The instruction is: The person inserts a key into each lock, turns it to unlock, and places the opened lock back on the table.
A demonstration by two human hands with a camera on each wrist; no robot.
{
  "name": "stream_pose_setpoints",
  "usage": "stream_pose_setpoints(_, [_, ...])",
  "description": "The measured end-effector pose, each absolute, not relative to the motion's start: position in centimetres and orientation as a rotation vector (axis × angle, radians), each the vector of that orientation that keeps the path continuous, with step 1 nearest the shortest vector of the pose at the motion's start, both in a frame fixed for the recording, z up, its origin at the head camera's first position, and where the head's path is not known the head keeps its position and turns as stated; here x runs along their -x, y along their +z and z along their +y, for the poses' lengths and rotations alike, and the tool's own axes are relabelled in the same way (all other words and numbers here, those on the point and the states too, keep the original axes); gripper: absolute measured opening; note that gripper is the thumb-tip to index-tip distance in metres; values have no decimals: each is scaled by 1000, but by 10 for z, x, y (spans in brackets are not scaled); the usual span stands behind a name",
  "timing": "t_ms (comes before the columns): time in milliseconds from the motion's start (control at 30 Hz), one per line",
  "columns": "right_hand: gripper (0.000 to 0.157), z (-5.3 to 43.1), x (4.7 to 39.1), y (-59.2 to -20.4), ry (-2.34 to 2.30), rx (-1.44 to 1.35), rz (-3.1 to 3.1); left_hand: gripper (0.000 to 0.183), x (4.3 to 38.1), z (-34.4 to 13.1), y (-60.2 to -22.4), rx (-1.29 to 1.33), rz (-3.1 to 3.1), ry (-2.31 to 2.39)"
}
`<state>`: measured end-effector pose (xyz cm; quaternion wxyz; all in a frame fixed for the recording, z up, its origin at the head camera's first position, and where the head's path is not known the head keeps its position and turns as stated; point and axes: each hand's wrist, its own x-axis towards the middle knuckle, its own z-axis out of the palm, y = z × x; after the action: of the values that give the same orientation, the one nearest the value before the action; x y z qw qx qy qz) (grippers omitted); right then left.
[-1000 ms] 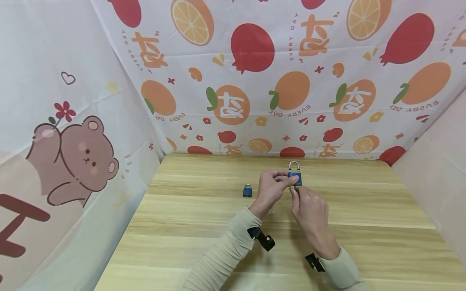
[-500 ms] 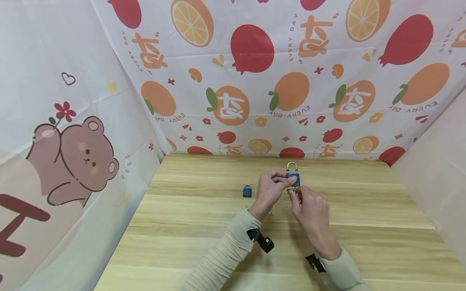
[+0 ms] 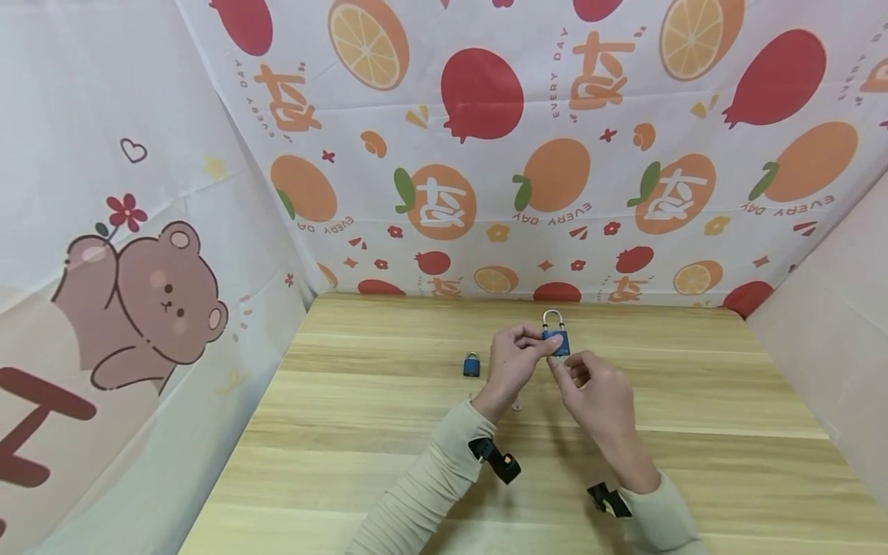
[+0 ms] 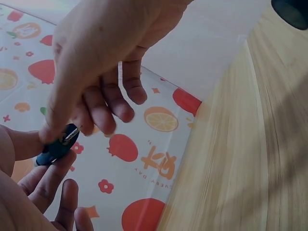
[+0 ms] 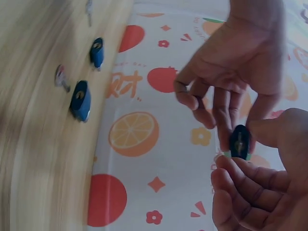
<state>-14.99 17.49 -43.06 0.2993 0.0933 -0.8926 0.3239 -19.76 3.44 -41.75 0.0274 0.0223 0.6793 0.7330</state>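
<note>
A blue padlock (image 3: 556, 343) with its silver shackle standing high is held upright above the table. My left hand (image 3: 513, 361) pinches its body between thumb and fingers. At the padlock's underside, my right hand (image 3: 598, 393) has its thumb and curled forefinger around a small silver key (image 4: 72, 134), which sticks out of the lock and is mostly hidden by fingertips. On the table to the left stands a smaller-looking blue padlock (image 3: 472, 364). The right wrist view shows two table padlocks, a nearer one (image 5: 81, 101) and a farther one (image 5: 97, 52).
A loose key (image 3: 516, 404) lies on the wooden table (image 3: 333, 432) beside the left wrist, partly covered. Another silver key (image 5: 89, 10) shows at the top of the right wrist view. Fruit-printed cloth (image 3: 486, 231) hangs behind the table; side cloths flank it.
The held padlock and my left hand have shifted slightly left. My right hand's fingers have moved around the key, with its wrist turning a little. The table padlock stays put.
</note>
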Motion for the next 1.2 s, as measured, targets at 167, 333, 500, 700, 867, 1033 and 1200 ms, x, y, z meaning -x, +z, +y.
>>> stream_pose_setpoints(167, [17, 179, 151, -423, 1142, -185, -2367, 19, 198, 34, -417, -77, 2080, 2299])
stream_pose_setpoints(333, [20, 185, 155, -416, 1342, -101, -2393, 17, 198, 33, -416, -88, 2062, 2322])
stream_pose_setpoints(500, [30, 192, 161, -415, 1555, -63, -2415, 17, 198, 33, -417, -99, 2067, 2323])
stream_pose_setpoints(700, [38, 196, 168, -414, 1714, 1, -2461, 19, 198, 33, -416, -99, 2056, 2312])
stream_pose_setpoints(867, [43, 197, 171, -414, 1832, 45, -2498, 18, 197, 33, -415, -104, 2051, 2305])
stream_pose_setpoints(1033, [46, 197, 172, -413, 1886, 66, -2524, 21, 197, 33, -416, -119, 2052, 2306])
stream_pose_setpoints(1200, [47, 197, 171, -413, 1938, 79, -2528, 23, 195, 33, -415, -123, 2054, 2301])
